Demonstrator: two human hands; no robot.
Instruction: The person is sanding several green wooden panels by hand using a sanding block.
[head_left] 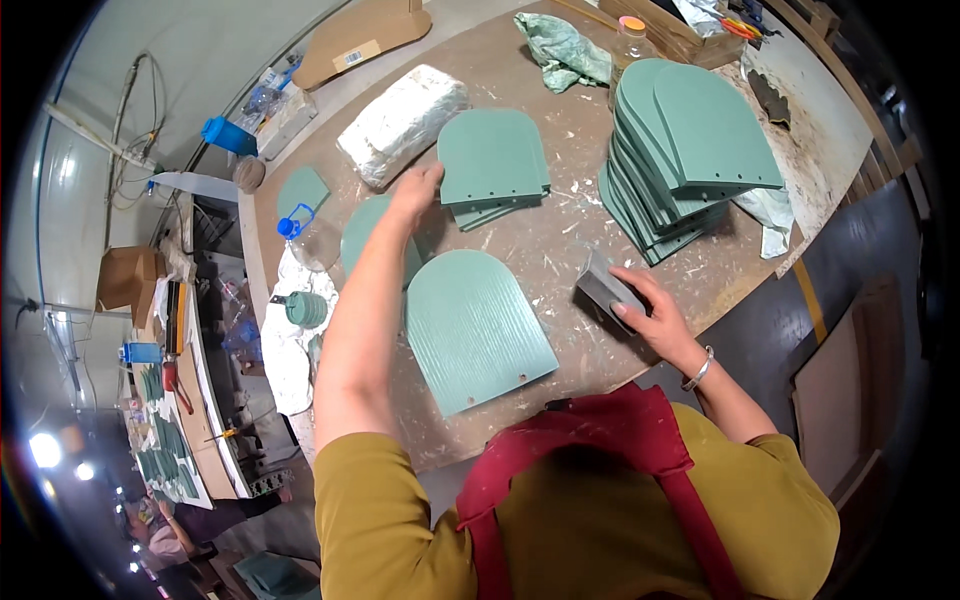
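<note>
On the worktop (560,250) a tall stack (680,150) of green arched boards sits far right, a small stack (492,165) mid-far. Left hand (415,190) touches the small stack's left edge — fingers together. Right hand (650,310) grips a grey block (605,288) near right, fingers curled around it.

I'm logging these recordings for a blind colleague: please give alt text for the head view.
Seen from above, a person's left hand reaches to a small stack of green arch-shaped panels while the right hand grips a grey sanding block on a paint-flecked workbench. One ridged green panel lies in front of them; a taller panel stack sits far right.
</note>
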